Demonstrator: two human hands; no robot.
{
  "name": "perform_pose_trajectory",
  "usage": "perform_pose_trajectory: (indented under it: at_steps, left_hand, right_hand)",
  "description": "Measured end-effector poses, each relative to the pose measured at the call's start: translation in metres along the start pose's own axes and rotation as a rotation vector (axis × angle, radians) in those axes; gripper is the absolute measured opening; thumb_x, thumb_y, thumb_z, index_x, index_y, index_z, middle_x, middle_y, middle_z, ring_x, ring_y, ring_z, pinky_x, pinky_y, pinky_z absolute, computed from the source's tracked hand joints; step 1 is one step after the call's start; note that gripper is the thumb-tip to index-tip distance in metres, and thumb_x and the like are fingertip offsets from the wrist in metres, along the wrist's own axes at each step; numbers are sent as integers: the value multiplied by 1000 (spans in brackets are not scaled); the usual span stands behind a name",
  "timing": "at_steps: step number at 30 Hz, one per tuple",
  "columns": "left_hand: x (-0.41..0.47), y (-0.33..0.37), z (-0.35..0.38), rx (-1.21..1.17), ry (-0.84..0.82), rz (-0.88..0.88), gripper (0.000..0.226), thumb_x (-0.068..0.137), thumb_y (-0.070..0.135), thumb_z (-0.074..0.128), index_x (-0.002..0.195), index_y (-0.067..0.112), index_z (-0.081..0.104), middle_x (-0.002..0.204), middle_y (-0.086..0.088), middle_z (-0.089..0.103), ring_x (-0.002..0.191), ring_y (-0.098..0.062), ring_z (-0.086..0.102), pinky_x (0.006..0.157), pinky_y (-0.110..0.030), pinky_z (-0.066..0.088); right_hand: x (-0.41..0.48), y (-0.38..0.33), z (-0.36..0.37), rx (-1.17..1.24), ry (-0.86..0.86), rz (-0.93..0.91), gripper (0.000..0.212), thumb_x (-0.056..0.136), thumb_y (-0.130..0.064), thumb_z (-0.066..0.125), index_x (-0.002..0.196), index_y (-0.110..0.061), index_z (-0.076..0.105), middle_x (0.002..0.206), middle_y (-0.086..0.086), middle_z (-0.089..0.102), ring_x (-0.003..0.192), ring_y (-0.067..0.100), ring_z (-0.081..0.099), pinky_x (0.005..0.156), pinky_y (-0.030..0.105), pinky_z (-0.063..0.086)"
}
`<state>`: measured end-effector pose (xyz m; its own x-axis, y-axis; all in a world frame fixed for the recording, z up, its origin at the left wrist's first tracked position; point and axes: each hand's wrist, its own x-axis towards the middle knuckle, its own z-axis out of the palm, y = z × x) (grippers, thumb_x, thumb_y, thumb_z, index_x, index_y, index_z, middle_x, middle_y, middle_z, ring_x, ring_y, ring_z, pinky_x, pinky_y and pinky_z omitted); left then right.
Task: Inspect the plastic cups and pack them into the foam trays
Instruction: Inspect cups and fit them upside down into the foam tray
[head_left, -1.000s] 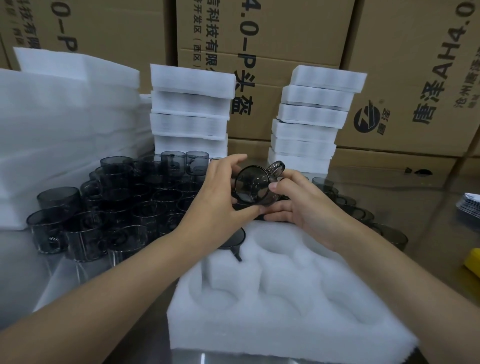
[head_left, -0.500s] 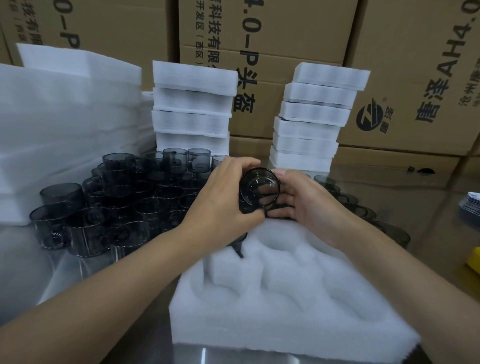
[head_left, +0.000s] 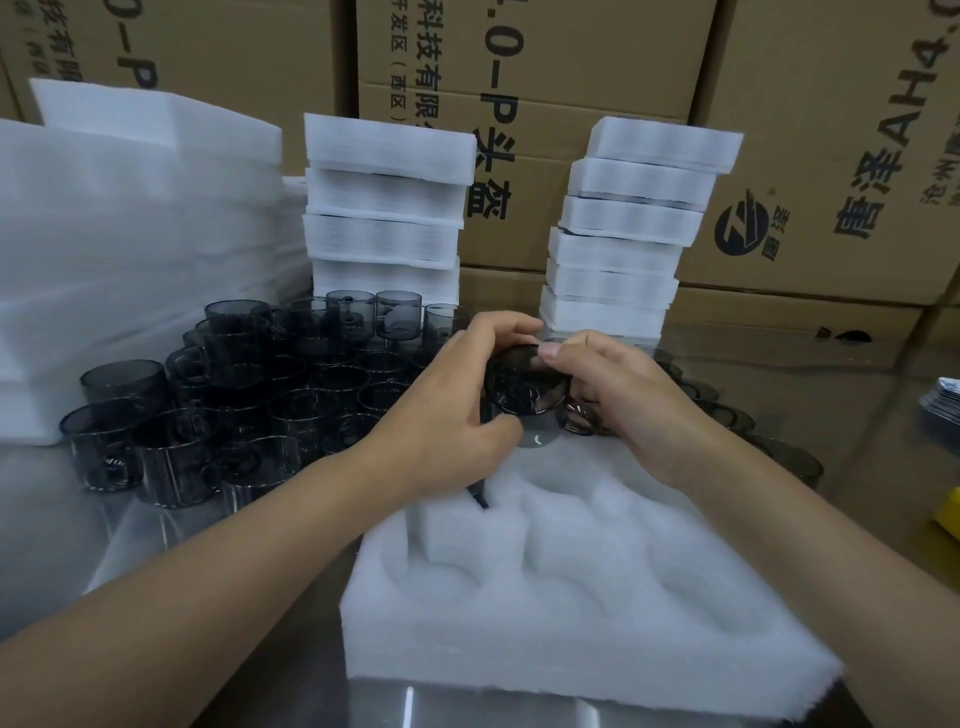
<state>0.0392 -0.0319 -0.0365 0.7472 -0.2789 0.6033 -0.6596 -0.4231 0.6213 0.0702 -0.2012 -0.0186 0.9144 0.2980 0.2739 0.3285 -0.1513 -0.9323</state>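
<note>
A smoky transparent plastic cup (head_left: 524, 382) is held between both hands just above the far end of a white foam tray (head_left: 561, 597). My left hand (head_left: 457, 410) grips its left side, fingers curled over the top and thumb below. My right hand (head_left: 618, 395) pinches its right rim with the thumb on top. The tray has several round pockets; one cup sits in its far-left pocket, mostly hidden under my left hand, with a dark handle (head_left: 478, 496) showing. Many more cups (head_left: 234, 395) stand crowded on the table to the left.
Two stacks of foam trays (head_left: 384, 208) (head_left: 634, 223) stand behind, and a big foam pile (head_left: 119, 249) fills the left. Cardboard boxes (head_left: 831, 130) wall the back. A row of cups (head_left: 769, 441) runs along the right. A yellow item (head_left: 948, 512) lies at the right edge.
The cup has been turned and lowered from facing me with its mouth toward the tray's far end. Both hands dropped slightly with it, and the handle has gone out of sight.
</note>
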Motion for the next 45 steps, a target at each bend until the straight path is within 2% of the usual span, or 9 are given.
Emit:
perform_pose_trajectory:
  at_steps: [4, 9, 15, 17, 22, 31, 35, 41, 45]
  left_hand:
    - [1, 1, 1, -39, -57, -20, 63, 69, 13, 50, 118, 51, 35, 121, 18, 51, 103, -35, 57, 84, -45, 49]
    - [1, 1, 1, -61, -91, -44, 60, 69, 13, 48, 117, 46, 35, 111, 11, 56, 104, 1, 53, 73, -16, 47]
    - [2, -2, 2, -47, -81, -81, 54, 73, 11, 47, 122, 33, 41, 106, 10, 58, 97, 4, 54, 69, -11, 44]
    - [2, -4, 1, -30, -71, -88, 53, 78, 1, 48, 122, 32, 43, 105, 10, 59, 96, 4, 53, 70, -10, 43]
    - [3, -4, 2, -21, -67, -136, 52, 81, -4, 40, 118, 32, 46, 100, 12, 60, 92, 7, 54, 74, -6, 39]
    - [1, 4, 0, 18, -78, -226, 27, 81, 42, 42, 96, 35, 64, 88, 16, 67, 89, -7, 62, 85, -35, 49]
    - [0, 7, -1, 117, -183, -256, 32, 75, 60, 46, 97, 43, 61, 89, 21, 67, 81, 1, 62, 76, -28, 52]
    - [1, 7, -1, 152, -231, -280, 36, 71, 63, 51, 101, 46, 59, 93, 21, 69, 90, 6, 62, 86, -32, 51]
    - [2, 7, -2, 122, -279, -296, 35, 69, 60, 55, 99, 43, 62, 98, 19, 70, 95, 4, 63, 93, -35, 50]
  right_hand:
    - [-1, -1, -1, -20, 2, 4, 10, 65, -32, 64, 62, -25, 57, 70, 9, 51, 71, 23, 42, 64, 36, 31]
    - [-1, 0, -5, -140, -22, -34, 10, 65, -23, 54, 72, -15, 54, 55, -10, 55, 56, 9, 48, 52, 22, 35]
    - [-1, 0, -3, -189, -20, -83, 15, 66, -22, 50, 76, -11, 55, 56, -7, 52, 53, 8, 44, 50, 15, 36]
    - [-3, 0, -3, -191, -29, -104, 2, 74, -13, 53, 74, -12, 55, 55, -9, 51, 52, 8, 42, 49, 17, 35]
    - [-4, 2, -2, -245, -65, -147, 27, 83, 8, 51, 75, -17, 59, 63, -6, 52, 50, 3, 43, 52, 19, 35]
    - [-2, 4, -12, -233, -192, -103, 27, 81, 13, 56, 73, -13, 57, 65, -5, 60, 62, 7, 53, 56, 15, 40]
    - [-2, 5, -15, -211, -201, -106, 27, 81, 13, 61, 71, -13, 62, 59, -12, 62, 55, -1, 54, 52, 11, 41]
    - [-5, 2, -13, -256, -173, -142, 32, 78, 2, 70, 68, -27, 77, 66, -5, 72, 60, -1, 60, 57, 11, 45]
    - [-4, 4, -9, -291, -194, -134, 25, 77, 5, 66, 70, -19, 71, 56, -11, 64, 50, -3, 53, 51, 9, 40]
